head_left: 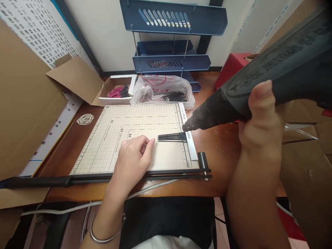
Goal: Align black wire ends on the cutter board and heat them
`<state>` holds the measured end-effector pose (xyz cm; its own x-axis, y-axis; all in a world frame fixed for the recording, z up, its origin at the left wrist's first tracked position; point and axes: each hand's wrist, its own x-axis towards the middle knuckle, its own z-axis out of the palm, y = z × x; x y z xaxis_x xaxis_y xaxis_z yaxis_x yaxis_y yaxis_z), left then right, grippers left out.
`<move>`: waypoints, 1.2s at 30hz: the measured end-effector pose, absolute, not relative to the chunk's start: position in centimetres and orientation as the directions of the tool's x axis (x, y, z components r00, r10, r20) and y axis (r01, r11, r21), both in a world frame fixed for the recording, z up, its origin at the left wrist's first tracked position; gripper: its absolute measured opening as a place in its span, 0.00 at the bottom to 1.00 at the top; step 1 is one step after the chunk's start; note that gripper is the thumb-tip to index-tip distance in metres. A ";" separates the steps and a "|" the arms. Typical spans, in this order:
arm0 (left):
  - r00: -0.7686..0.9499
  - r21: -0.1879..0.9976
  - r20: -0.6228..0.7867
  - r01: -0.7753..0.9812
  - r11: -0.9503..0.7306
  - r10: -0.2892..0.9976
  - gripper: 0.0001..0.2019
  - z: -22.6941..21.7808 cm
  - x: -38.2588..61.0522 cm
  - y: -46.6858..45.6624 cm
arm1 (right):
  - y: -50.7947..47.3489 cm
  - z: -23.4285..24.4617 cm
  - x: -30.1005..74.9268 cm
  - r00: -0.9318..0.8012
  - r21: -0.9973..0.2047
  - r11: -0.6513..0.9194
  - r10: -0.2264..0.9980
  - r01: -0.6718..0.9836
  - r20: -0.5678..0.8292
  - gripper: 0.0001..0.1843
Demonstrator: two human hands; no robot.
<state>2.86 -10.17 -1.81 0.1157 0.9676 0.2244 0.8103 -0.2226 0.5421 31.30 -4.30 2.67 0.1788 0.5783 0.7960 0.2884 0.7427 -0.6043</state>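
My right hand (266,128) is wrapped around a black heat gun (228,98), its thumb along the near side. The gun's nozzle points down and left, just above the white metal edge strip (190,147) of a paper cutter (140,119). A row of thin black cords or tubes (171,137) lies side by side on the cutter board, right ends reaching that strip. My left hand (133,157) rests on the board with curled fingers, its thumb tip close to the cords' left ends. Whatever may be inside those fingers is hidden.
The cutter's long black arm (90,178) lies along the table's front edge. Behind the board stand a white box (116,100) of pink-and-black pieces and a plastic bag (144,91) with black pieces. A blue rack (171,20) rises behind; cardboard (28,97) flanks the left.
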 end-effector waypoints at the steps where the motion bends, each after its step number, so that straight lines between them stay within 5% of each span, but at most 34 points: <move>1: 0.117 0.541 0.224 0.811 -0.224 0.967 0.18 -1.8 2.9 -10.2 | -4.3 2.7 31.3 0.203 -0.593 0.746 0.557 0.304 0.805 0.26; 8: 0.104 0.540 0.221 0.815 -0.211 0.970 0.18 -1.7 2.9 -10.3 | -4.2 3.2 30.9 0.157 -0.525 0.797 0.502 0.300 0.851 0.19; 21: 0.109 0.550 0.219 0.807 -0.214 0.970 0.19 -1.6 3.1 -10.1 | -3.4 2.1 30.6 0.178 -0.570 0.804 0.544 0.171 0.820 0.27; 36: 0.111 0.549 0.222 0.807 -0.219 0.969 0.19 -1.6 3.1 -10.2 | -3.6 2.3 30.7 0.182 -0.583 0.792 0.556 0.181 0.811 0.21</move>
